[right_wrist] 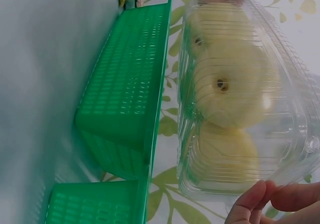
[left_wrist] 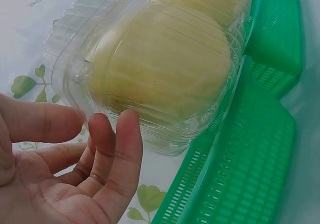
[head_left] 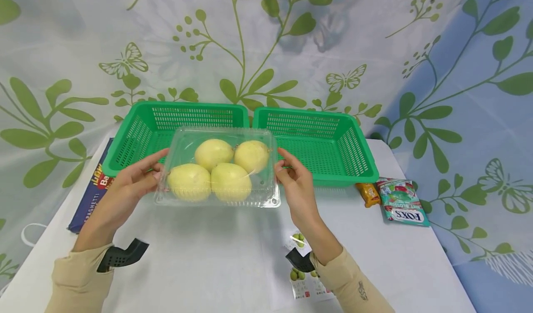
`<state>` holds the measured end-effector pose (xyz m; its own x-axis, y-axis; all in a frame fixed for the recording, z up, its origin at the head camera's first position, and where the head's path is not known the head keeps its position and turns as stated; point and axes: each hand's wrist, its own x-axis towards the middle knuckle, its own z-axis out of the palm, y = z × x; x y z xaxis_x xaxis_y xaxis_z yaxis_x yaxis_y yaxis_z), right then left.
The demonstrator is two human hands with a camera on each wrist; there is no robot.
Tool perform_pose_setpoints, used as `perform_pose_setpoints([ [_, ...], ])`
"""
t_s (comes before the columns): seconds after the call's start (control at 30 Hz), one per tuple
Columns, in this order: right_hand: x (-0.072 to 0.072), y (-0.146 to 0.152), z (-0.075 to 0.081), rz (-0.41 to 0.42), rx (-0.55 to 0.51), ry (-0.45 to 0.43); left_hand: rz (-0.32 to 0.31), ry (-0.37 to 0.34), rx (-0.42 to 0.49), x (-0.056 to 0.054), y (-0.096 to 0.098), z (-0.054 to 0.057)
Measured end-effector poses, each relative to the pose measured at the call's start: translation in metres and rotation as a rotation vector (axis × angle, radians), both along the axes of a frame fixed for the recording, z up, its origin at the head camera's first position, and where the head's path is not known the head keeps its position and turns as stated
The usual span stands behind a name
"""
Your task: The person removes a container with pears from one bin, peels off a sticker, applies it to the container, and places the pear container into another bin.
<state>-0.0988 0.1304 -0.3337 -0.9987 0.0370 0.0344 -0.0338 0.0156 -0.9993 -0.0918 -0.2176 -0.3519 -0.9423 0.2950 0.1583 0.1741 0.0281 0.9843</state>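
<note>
A clear plastic clamshell box [head_left: 263, 190] with several pale yellow, pear-like fruits [head_left: 231, 182] inside is held up over the white table. At its left end, my left hand [head_left: 129, 183] pinches the box edge between thumb and fingers. My right hand [head_left: 296, 183] pinches the opposite end. In the left wrist view, the fingertips [left_wrist: 129, 126] meet the ridged plastic wall. The right wrist view has the thumb and fingers [right_wrist: 255, 196] at the box's near corner, with the other hand at the far end. The lid looks closed.
Behind the box, a left green basket [head_left: 125, 137] and a right green basket [head_left: 333, 182] stand side by side. A blue spaghetti pack [head_left: 92, 195] lies at left. An orange packet [head_left: 368, 194] and a FOX'S candy bag [head_left: 401, 202] lie at right. Printed cards [head_left: 310, 287] lie under the right forearm.
</note>
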Motion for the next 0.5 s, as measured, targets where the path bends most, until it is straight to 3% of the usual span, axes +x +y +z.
perform_pose_setpoints([
  [0.5, 0.0049, 0.0052, -0.0021, 0.02, -0.024, -0.028, -0.017, 0.012, 0.01, 0.0064, 0.0036, -0.0001],
])
